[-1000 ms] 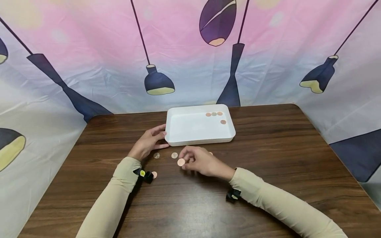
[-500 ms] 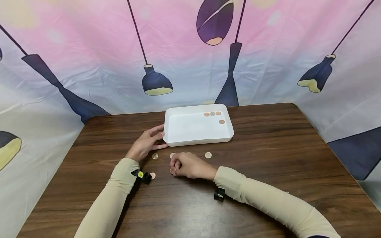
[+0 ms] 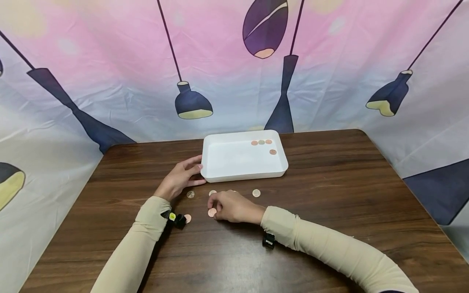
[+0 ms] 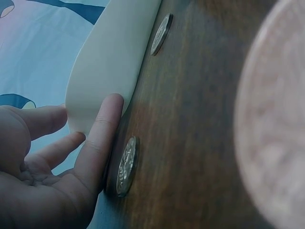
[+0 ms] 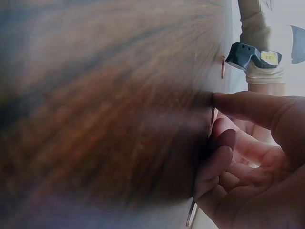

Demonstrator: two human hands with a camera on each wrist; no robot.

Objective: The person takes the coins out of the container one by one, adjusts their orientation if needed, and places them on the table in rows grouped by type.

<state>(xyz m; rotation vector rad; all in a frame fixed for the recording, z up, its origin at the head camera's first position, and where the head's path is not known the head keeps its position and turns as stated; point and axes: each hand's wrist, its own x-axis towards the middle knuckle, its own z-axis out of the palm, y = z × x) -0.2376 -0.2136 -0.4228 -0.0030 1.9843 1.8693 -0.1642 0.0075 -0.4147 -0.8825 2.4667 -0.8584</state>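
Note:
My left hand [image 3: 179, 179] rests at the left end of the white tray [image 3: 243, 177], its fairly straight fingers touching the wall and corner. My right hand [image 3: 236, 206] is low over the table, thumb and curled fingers about the edge of a copper coin [image 3: 212, 212]. In the right wrist view this coin [image 5: 214, 114] lies at the tabletop between thumb and finger. Other coins lie near the hands: a silvery coin [image 3: 190, 194] below my left fingers, another coin [image 3: 212, 192] partly behind my right hand, and a copper coin [image 3: 188, 219] beside the left wrist camera.
Several coins lie inside the tray, including a copper coin [image 3: 272, 152] at its right. Before the tray lies another coin [image 3: 256, 193]; one more barely shows behind my right hand. A printed cloth [image 3: 146, 106] hangs behind the dark wooden table [image 3: 329, 175].
My right hand has moved left and toward the table's front with the copper coin, which has gone from raised to down at the tabletop. My left hand has stayed at the tray.

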